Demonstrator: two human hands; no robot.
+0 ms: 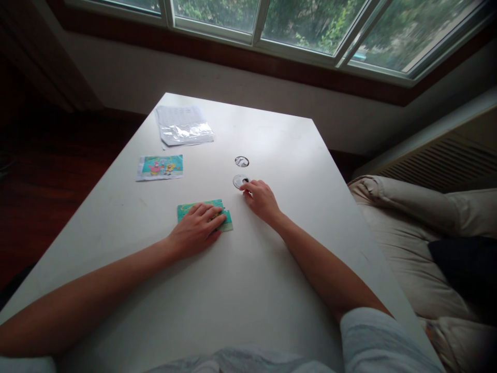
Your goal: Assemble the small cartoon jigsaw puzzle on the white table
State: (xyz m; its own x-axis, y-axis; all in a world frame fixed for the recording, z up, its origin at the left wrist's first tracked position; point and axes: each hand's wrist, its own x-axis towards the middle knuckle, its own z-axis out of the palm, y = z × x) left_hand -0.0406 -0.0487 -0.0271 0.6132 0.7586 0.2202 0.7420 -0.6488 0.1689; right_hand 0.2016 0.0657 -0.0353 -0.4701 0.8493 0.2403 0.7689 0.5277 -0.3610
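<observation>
My left hand point(201, 224) lies flat with its fingers stretched over a partly joined green jigsaw puzzle point(186, 209). A notched edge of the puzzle shows past the fingertips on the right, while the hand hides its middle. Farther right, my right hand point(259, 197) reaches to a small round tin point(237, 181), its thumb and fingers drawn together at the near rim. Something small and dark shows in the tin beside the fingertips; whether they hold it is too small to make out. Just beyond stands a second round silvery tin or lid point(242, 161).
A picture sheet with cartoon figures point(162, 167) lies left of the tins on the white table point(272, 290). Papers in a clear plastic sleeve point(184, 127) rest near the far left corner. Along the right side is a beige cushioned seat point(392, 228); windows are behind.
</observation>
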